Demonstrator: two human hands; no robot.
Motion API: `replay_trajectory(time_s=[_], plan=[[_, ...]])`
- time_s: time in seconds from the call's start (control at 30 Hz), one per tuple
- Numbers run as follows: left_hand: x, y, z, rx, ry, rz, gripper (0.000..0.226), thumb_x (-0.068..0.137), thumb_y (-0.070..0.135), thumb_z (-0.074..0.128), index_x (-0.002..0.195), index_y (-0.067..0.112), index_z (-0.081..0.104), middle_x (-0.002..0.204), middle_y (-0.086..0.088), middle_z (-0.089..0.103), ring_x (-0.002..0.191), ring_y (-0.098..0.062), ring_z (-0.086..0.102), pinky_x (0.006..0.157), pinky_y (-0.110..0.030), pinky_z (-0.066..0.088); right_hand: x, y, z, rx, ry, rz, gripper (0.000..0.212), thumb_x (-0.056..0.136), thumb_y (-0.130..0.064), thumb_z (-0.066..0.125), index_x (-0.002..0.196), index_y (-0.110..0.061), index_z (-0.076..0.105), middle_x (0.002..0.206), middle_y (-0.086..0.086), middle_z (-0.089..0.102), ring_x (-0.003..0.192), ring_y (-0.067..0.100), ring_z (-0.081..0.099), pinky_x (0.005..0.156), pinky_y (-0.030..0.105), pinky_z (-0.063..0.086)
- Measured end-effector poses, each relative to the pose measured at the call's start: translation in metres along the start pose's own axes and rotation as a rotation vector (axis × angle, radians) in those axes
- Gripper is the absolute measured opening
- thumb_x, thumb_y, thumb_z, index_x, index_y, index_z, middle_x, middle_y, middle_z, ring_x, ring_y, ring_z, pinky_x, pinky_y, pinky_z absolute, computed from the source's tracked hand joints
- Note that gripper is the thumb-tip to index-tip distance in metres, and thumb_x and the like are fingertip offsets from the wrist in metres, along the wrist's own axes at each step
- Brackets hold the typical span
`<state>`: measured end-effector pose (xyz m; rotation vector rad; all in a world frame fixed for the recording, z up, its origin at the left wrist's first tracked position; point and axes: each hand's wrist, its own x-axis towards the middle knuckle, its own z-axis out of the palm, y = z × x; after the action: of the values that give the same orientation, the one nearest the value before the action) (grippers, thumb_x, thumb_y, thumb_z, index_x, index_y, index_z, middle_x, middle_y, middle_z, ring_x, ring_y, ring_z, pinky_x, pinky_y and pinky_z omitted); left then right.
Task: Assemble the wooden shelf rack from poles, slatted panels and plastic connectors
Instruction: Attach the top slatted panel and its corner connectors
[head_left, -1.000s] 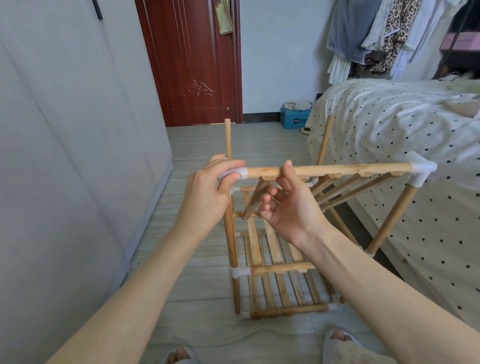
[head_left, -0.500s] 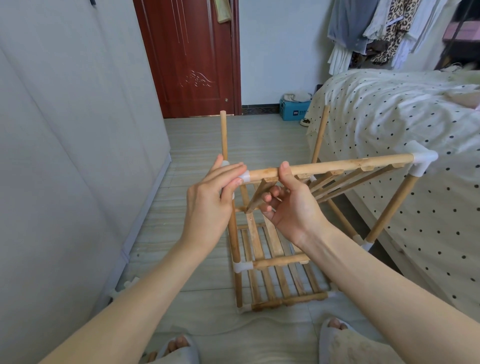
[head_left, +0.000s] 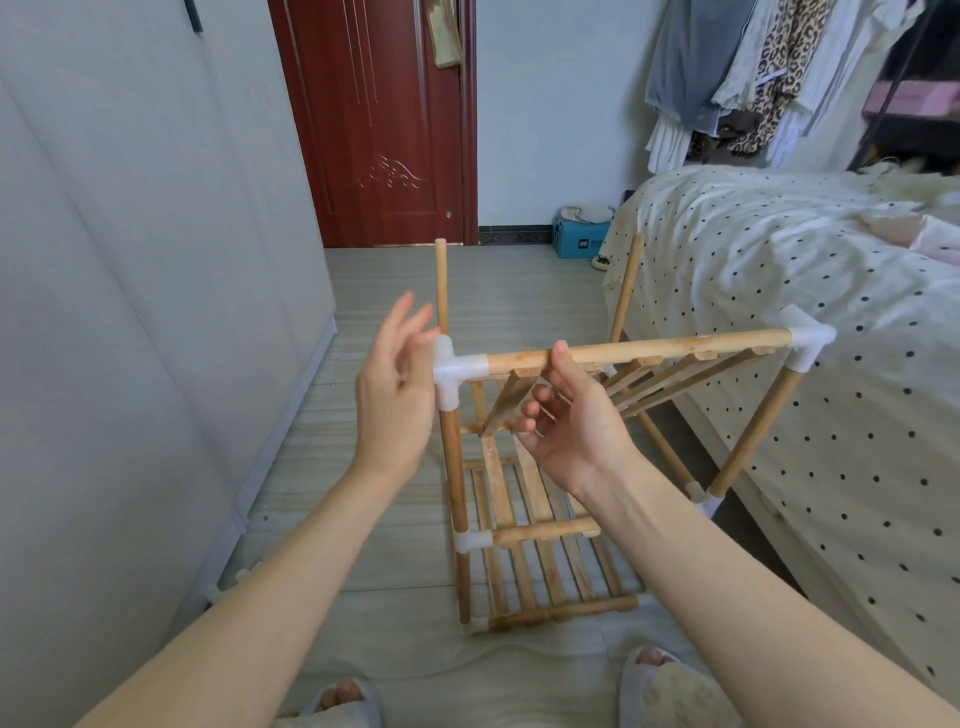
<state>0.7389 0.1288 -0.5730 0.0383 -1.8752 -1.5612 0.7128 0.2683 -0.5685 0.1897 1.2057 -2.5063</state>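
A partly built wooden shelf rack (head_left: 524, 535) stands on the floor in front of me, with two slatted shelves low down. A third slatted panel (head_left: 644, 358) sits at the top, its front rail joined to white plastic connectors at the left (head_left: 451, 370) and right (head_left: 806, 344). My right hand (head_left: 566, 415) holds that panel, thumb on the rail and fingers curled under the slats. My left hand (head_left: 396, 387) hovers just left of the left connector with fingers spread, holding nothing. Two bare poles (head_left: 441, 283) rise at the back.
A bed with a dotted cover (head_left: 810, 291) runs close along the rack's right side. A grey wardrobe wall (head_left: 130, 312) is on the left, with small white connectors (head_left: 228, 584) at its base. A red door (head_left: 379, 130) and a blue box (head_left: 579, 241) lie ahead. My slippered feet (head_left: 660, 686) stand below.
My left hand has let go of the left connector and drawn back a little to the left, fingers opening. The connector now shows seated on the front left pole. My right hand keeps its hold.
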Motion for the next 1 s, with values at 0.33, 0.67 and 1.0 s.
replay_trajectory(time_s=[0.33,0.67,1.0], plan=[[0.019,0.005,0.014,-0.329,-0.019,-0.46,0.034,0.1,0.028,0.035,0.092,0.016,0.066,0.087,-0.006,0.056,0.068,-0.013,0.056,0.049,-0.021,0.049,-0.001,-0.009,-0.018,-0.504,0.332,-0.398,0.055,0.087,-0.059,0.047,0.06,-0.012,0.053,0.043,-0.005,0.051,0.04,0.004,0.049,0.055,0.025,0.041],[0.002,0.007,0.043,-0.465,-0.25,-0.494,0.019,0.092,0.024,0.048,0.098,0.013,0.062,0.065,-0.003,0.063,0.061,-0.019,0.064,0.06,-0.024,0.053,0.007,-0.03,-0.04,-0.573,0.471,-0.404,0.046,0.085,-0.057,0.054,0.09,-0.011,0.062,0.08,0.002,0.062,0.073,0.014,0.058,0.073,0.032,0.052],[-0.022,0.006,0.069,-0.416,-0.41,-0.464,0.064,0.082,0.066,0.03,0.098,0.02,0.071,0.119,-0.013,0.064,0.121,-0.031,0.052,0.111,-0.053,0.026,0.009,-0.023,-0.016,-0.256,0.592,-0.471,0.039,0.092,-0.055,0.039,0.102,-0.019,0.051,0.093,-0.004,0.058,0.086,0.01,0.054,0.073,0.027,0.037]])
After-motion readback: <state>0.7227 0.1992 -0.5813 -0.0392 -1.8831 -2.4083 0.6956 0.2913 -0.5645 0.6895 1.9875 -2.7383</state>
